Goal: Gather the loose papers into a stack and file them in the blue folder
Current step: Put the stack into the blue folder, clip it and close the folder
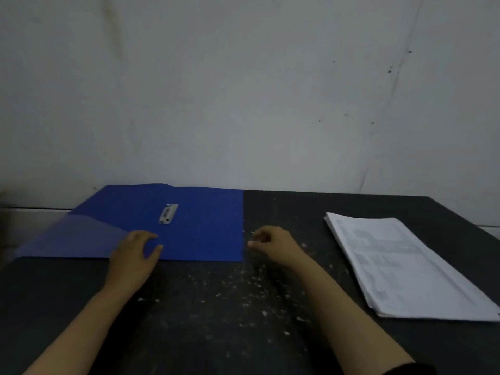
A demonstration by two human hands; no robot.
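Blue folder [194,234] lies open flat on the counter [216,320], back against the wall [243,90], metal clip [168,214] facing up on the inner panel so papers can go straight under it. Its translucent inner pocket flap [73,236] sits at the left half, partly hanging past the counter edge.

Papers [405,269] already look gathered into one stack, well apart to the right of the folder, near the right counter edge, parked there I guess so the folder could be opened first.

My left hand [135,253] rests on the folder's near edge, fingers spread and loosely curved, pressing the folder down, gripping nothing; likely pinning it flat so it won't spring shut.

My right hand [273,243] sits just beside the folder's right edge, fingers curled in loosely, holding nothing that I can see, apart from the papers.

Counter is dark, speckled with white flecks [243,288] between my arms.

Judgement: stacking done, filing not yet; next move probably right hand across to the stack.
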